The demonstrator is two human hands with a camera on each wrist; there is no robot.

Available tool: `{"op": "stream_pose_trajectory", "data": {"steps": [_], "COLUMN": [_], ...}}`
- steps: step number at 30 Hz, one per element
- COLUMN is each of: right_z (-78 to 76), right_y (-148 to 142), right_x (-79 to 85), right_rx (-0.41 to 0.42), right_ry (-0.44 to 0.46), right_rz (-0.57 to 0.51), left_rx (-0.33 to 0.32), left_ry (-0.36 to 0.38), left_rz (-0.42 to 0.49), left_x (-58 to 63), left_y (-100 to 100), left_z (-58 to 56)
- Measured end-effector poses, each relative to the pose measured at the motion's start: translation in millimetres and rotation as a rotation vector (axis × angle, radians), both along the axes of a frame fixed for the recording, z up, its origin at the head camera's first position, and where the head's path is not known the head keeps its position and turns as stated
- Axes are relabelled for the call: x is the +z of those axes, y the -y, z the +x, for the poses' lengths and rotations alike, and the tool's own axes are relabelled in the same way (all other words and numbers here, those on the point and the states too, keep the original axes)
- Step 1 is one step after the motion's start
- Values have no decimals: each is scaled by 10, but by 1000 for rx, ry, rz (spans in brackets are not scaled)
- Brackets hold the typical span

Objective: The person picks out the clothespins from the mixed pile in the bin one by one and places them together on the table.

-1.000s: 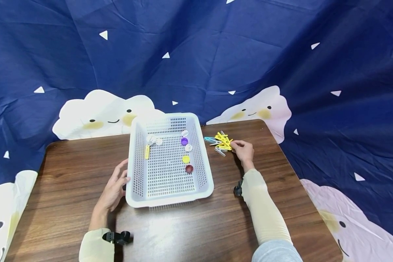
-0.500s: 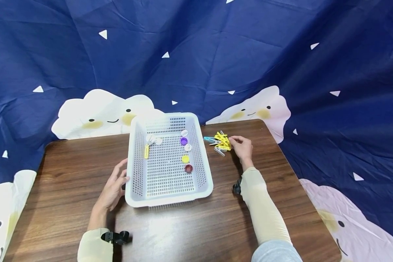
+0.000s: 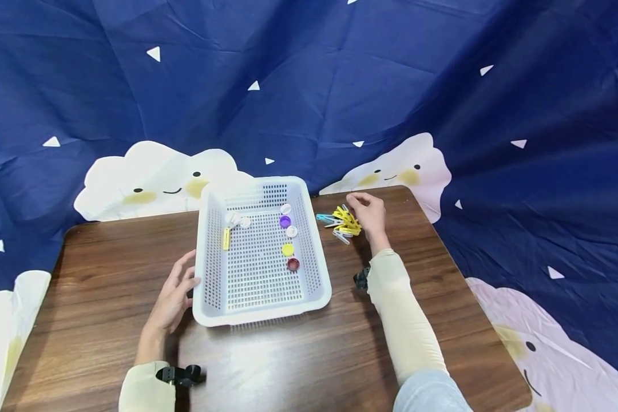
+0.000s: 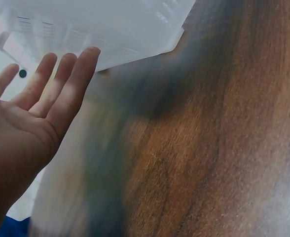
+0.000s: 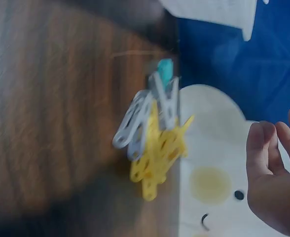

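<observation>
My left hand (image 3: 171,297) rests its fingertips against the left wall of a white plastic basket (image 3: 202,312). In the left wrist view its fingers (image 4: 68,91) are spread and nearly straight at the basket's outer side. Beyond the pile of clothespins (image 3: 346,220), my right hand (image 3: 371,217) hovers with bent fingers, nothing visible in them. The right wrist view shows yellow clothespins (image 5: 157,155), grey clothespins (image 5: 135,118) and a turquoise clothespin (image 5: 165,70), with the fingers apart from the pile at the right.
Inside the basket lie a yellow clothespin (image 3: 226,239), a purple cap (image 3: 285,221), a yellow cap (image 3: 288,249), a dark red cap (image 3: 293,264) and several white caps (image 3: 291,231). A blue cloth (image 3: 298,86) with clouds hangs behind the wooden table (image 3: 268,366).
My right hand has lifted off the right side of the clothespin pile and moved left and farther back. The left hand stays at the basket; the head view has shifted slightly.
</observation>
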State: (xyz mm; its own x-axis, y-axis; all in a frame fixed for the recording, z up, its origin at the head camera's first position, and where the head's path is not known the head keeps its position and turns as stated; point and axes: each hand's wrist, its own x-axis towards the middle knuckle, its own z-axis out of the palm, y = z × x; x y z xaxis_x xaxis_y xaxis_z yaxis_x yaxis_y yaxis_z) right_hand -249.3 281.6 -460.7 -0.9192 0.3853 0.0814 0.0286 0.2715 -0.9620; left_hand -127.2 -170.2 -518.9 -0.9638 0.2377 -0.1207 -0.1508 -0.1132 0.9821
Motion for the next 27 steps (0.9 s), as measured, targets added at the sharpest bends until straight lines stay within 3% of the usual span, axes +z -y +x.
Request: {"op": "stream_pose_trajectory", "data": {"steps": [17,27], "right_z": [-123,-183], "right_y": [535,751], "right_x": [441,488], "right_rx": [197,224], "right_ry": [-124,-126], "right_rz": [-150,-122], "left_rx": [5,-4], "left_ry": [25,27], "left_rz": [-71,-63], "left_x": [25,12], "left_y": [-43,-46], "left_z": [-18,-10]}}
